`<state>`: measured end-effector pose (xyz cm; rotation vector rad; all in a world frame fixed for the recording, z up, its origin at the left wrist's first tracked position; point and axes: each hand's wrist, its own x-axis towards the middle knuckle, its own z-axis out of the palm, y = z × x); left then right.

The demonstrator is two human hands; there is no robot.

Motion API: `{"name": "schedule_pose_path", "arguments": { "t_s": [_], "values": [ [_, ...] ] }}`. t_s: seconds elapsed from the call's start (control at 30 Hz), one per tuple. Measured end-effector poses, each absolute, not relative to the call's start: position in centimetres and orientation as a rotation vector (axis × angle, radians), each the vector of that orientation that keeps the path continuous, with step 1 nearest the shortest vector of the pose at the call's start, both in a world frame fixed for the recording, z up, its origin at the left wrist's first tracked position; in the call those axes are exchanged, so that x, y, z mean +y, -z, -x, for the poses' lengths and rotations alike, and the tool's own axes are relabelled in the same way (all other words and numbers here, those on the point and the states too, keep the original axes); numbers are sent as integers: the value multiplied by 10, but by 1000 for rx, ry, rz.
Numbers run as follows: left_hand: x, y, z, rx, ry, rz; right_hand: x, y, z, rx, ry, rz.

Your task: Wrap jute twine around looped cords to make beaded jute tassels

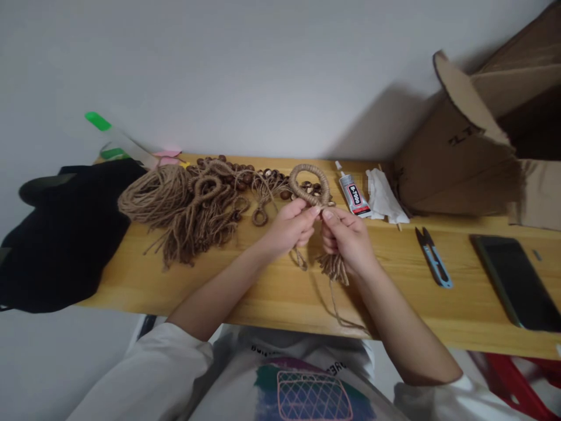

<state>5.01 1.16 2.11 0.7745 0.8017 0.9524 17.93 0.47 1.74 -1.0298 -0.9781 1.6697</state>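
Observation:
Both hands meet over the middle of a wooden table (272, 292). My left hand (291, 225) pinches the lower edge of a jute-wrapped ring (309, 182), fingers closed. My right hand (346, 237) is closed too, thumb pressed to the ring's base, with a bundle of jute strands (333, 266) hanging below its palm. One loose strand trails over the table's front edge. Wooden beads lie right behind the ring.
A heap of jute cord, small wrapped rings and brown beads (197, 199) lies at the left, beside a black cloth (65, 234). Right of the hands are a glue tube (353, 193), white tissue (385, 199), thread snips (433, 257), a phone (517, 280) and a cardboard box (473, 152).

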Motion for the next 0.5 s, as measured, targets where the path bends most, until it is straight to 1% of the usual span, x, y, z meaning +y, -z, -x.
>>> {"name": "schedule_pose_path", "arguments": {
  "t_s": [0.27, 0.5],
  "values": [
    [9, -25, -47, 759, -863, -713, 5, -23, -182, -832, -1815, 946],
    [10, -21, -47, 769, -892, -752, 5, -21, -183, -821, -1900, 917]
  ]
}}
